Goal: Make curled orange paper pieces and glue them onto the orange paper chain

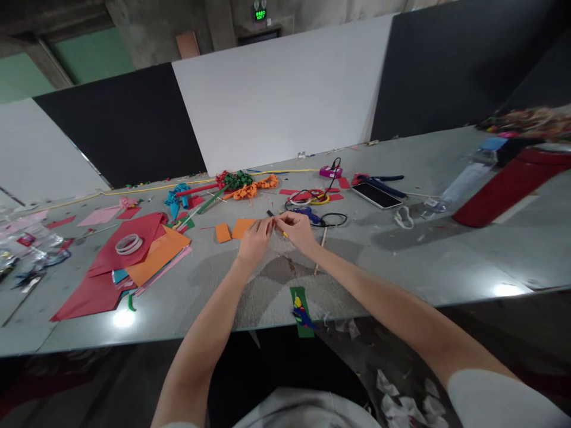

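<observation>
My left hand (256, 239) and my right hand (297, 229) meet over the middle of the table, thumbs and fingertips pinched together. Whatever small piece they hold is too hidden to name; a trace of red shows at the fingertips. Beside my left hand lie an orange paper sheet (241, 228) and a smaller orange paper piece (223, 232). Just past my right hand is a blue tool with a black cord (308, 214), which looks like a hot glue gun. A thin stick (320, 249) lies under my right wrist.
Stacked red paper (111, 249) with a tape roll (129, 244) lies left. Paper flowers (241, 183) are behind my hands. At right are a phone (377, 195), pliers (381, 185), a clear bottle (466, 178) and a red flask (508, 187). A green strip (298, 294) overhangs the front edge.
</observation>
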A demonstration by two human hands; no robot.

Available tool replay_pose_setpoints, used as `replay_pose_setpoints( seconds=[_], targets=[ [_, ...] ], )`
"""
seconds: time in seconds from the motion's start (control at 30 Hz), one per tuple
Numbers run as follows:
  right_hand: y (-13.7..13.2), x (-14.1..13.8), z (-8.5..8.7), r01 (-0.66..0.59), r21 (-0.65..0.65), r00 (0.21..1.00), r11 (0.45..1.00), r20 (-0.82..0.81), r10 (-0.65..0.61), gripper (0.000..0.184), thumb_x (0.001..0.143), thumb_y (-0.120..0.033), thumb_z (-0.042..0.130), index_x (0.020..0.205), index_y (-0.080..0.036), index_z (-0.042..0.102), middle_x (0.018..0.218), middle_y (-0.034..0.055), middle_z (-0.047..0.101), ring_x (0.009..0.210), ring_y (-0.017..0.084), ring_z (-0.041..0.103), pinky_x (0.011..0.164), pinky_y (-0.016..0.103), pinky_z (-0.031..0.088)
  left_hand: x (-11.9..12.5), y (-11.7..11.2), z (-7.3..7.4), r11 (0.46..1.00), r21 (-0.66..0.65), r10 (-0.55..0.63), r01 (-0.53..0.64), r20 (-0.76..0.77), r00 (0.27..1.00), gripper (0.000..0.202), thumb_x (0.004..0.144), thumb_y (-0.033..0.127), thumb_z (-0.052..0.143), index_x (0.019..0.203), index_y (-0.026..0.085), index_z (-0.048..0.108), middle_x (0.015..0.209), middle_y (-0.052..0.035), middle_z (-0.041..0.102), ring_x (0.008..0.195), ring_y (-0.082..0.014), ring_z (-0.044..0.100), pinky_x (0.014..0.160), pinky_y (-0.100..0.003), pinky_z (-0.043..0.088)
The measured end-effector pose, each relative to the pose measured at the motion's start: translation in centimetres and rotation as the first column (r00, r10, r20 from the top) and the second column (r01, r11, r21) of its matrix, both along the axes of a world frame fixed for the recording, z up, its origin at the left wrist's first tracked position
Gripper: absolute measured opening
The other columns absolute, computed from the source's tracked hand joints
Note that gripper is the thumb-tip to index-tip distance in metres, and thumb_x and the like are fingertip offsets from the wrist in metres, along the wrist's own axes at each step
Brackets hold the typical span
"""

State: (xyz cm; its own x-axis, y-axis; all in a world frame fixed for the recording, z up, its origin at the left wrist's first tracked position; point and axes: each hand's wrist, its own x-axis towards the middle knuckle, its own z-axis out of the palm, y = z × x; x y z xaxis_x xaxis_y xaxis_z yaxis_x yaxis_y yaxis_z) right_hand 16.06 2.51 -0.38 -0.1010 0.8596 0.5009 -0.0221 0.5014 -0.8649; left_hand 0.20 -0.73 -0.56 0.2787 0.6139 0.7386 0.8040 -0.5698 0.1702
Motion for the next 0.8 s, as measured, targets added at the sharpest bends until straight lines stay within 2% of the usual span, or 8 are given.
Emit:
replay_pose_setpoints(
  seconds=[0.27,0.6,0.8],
  targets=[
    [-0.39,-0.22,0.08,0.036,-0.031,0.999,0.999,-0.021,-0.036,0.037,0.078,-0.052,0.070,0.063,-0.019,0.064,0.058,0.0006,0.060,0.051,0.013,0.049,0.050,0.027,0.039,0.10,0.26,-0.54,0.997,-0.024,0.064,-0.068,-0.151,0.986,0.019,0.103,0.019,0.046,0.117,0.014,0.059,0.101,-0.0136,0.071,0.098,-0.0229,0.071,0.085,-0.035,0.057],
    [-0.60,-0.54,0.15,0.026,-0.083,0.999,0.996,-0.044,-0.030,0.040,0.076,-0.056,0.071,0.060,-0.020,0.061,0.051,-0.0008,0.057,0.046,0.012,0.045,0.046,0.027,0.036,-0.62,0.57,-1.00,1.000,0.007,-0.004,0.005,-0.209,0.978,0.028,0.103,0.017,0.040,0.126,0.016,0.057,0.111,-0.0151,0.070,0.105,-0.0239,0.069,0.094,-0.039,0.056],
    [-0.47,-0.56,0.03,0.007,-0.105,0.998,0.994,-0.069,-0.014,0.041,0.075,-0.058,0.072,0.062,-0.021,0.063,0.053,-0.0004,0.057,0.048,0.012,0.045,0.047,0.027,0.033,-0.80,0.44,-0.58,1.000,0.011,-0.019,0.022,-0.246,0.969,0.028,0.101,0.015,0.044,0.126,0.014,0.058,0.111,-0.0160,0.070,0.106,-0.0252,0.068,0.095,-0.040,0.056]
  ],
)
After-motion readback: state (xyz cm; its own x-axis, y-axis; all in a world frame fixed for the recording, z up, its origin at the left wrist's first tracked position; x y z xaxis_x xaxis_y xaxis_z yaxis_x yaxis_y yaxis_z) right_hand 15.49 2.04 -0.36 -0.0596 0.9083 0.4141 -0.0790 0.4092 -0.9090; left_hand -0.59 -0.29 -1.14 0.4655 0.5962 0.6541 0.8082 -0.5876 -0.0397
